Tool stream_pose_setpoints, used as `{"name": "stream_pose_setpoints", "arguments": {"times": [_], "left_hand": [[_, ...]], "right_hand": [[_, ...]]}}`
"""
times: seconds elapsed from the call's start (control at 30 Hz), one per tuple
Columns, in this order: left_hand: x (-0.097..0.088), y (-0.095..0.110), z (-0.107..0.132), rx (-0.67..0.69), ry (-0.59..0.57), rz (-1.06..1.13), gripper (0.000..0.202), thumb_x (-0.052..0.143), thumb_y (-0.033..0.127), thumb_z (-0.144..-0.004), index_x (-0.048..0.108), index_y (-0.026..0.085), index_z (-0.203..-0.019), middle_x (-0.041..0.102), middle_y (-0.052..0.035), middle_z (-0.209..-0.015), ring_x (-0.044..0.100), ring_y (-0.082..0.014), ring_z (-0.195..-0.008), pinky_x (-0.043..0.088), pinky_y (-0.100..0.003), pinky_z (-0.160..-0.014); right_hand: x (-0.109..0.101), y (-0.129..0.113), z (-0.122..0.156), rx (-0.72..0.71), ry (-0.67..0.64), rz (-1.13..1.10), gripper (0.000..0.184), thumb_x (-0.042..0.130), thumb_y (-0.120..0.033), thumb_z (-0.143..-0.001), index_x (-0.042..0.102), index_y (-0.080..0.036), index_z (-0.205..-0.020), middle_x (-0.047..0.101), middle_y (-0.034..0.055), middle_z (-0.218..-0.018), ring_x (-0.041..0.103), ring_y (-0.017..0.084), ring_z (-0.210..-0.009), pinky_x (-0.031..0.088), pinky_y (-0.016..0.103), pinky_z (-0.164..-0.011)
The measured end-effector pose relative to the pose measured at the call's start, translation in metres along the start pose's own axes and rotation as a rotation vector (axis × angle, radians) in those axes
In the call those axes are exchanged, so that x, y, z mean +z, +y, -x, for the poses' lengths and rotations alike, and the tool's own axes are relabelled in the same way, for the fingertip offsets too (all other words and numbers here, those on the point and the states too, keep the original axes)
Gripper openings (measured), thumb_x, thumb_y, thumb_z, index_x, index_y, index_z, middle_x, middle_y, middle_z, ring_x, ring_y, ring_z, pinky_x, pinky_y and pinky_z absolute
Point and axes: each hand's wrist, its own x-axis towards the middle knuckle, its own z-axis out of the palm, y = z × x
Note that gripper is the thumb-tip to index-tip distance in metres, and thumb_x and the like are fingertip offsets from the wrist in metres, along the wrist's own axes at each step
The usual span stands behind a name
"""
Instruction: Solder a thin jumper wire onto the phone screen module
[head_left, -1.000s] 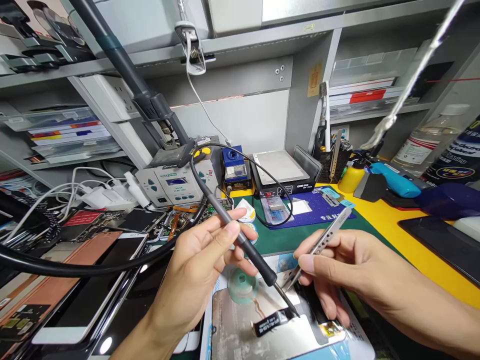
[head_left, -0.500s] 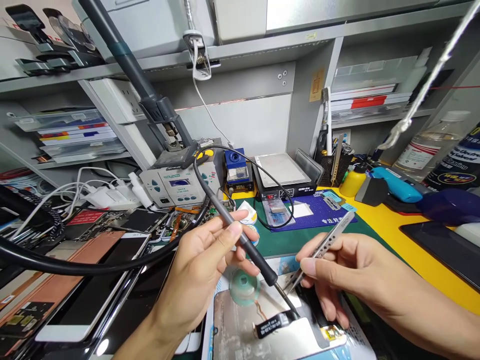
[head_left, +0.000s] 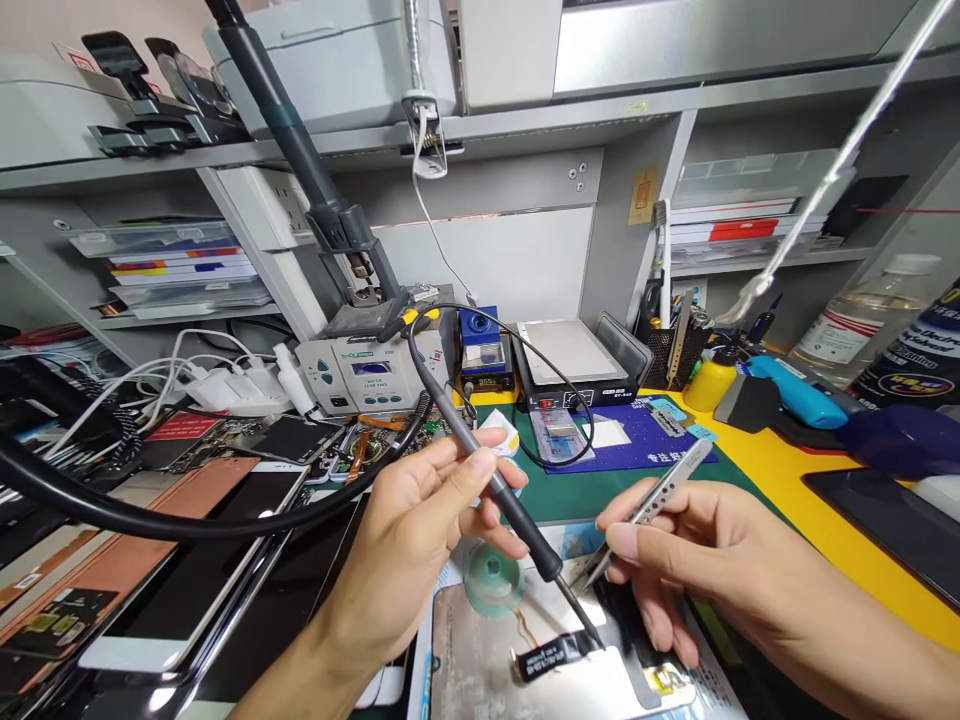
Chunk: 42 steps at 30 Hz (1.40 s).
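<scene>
- Head view: left hand [head_left: 420, 540] curled around a slim black soldering iron with a dark cord [head_left: 487, 480], thumb and fingers pinching the handle pen-style; its metal tip angles down-right and ends at the right end of a small black flex-cable connector [head_left: 551, 655].
- Right hand [head_left: 675, 545] closed on silver metal tweezers [head_left: 649, 510], pinched between thumb and forefinger; the tweezer points sit just beside the iron's shaft, above the connector, and whether they touch it cannot be told.
- Connector lies on a grey metal-backed phone screen panel [head_left: 480, 660], low centre of frame, below and between both hands.
- Round translucent green suction cup [head_left: 493, 578] sits on the panel's upper edge, just under the left hand's fingers.
- Behind on the surface: grey soldering station with a blue display [head_left: 367, 370], black heating plate with a silver top [head_left: 574, 355], blue mat [head_left: 637, 445], yellow bottle [head_left: 709, 380].
- Left side: stacked phone screens and copper-coloured panels [head_left: 180, 520], white cables [head_left: 202, 380].
</scene>
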Motion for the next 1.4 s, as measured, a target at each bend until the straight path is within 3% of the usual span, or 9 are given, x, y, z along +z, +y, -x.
{"name": "stream_pose_setpoints", "arguments": {"times": [0.17,0.47,1.4], "left_hand": [[-0.0023,0.0005,-0.0004,-0.008,-0.014,0.001,0.026,0.08,0.035,-0.094,0.08,0.015,-0.112,0.075,-0.0037,-0.091,0.062,-0.009,-0.065,0.063,-0.019,-0.059],[-0.0021,0.0012,0.0001,-0.005,-0.023,-0.001,0.027,0.079,0.035,-0.094,0.08,0.015,-0.112,0.074,-0.0036,-0.091,0.062,-0.0092,-0.065,0.062,-0.019,-0.058],[-0.003,-0.001,-0.0022,0.005,-0.026,-0.001,0.024,0.079,0.034,-0.094,0.08,0.015,-0.109,0.073,-0.003,-0.09,0.06,-0.0102,-0.065,0.064,-0.022,-0.056]], "right_hand": [[-0.0012,0.0005,-0.0019,0.0,-0.017,-0.006,0.038,0.097,-0.044,-0.079,0.072,-0.015,-0.082,0.069,0.0006,-0.058,0.061,0.012,-0.048,0.048,0.017,-0.044],[-0.0027,0.0002,-0.0032,0.002,-0.023,0.008,0.039,0.097,-0.044,-0.078,0.072,-0.015,-0.077,0.068,0.0002,-0.058,0.063,0.013,-0.05,0.049,0.018,-0.045],[-0.0045,-0.0041,-0.0007,0.015,0.003,0.064,0.032,0.094,-0.039,-0.079,0.072,-0.016,-0.082,0.069,-0.0003,-0.059,0.063,0.012,-0.049,0.049,0.017,-0.045]]}}
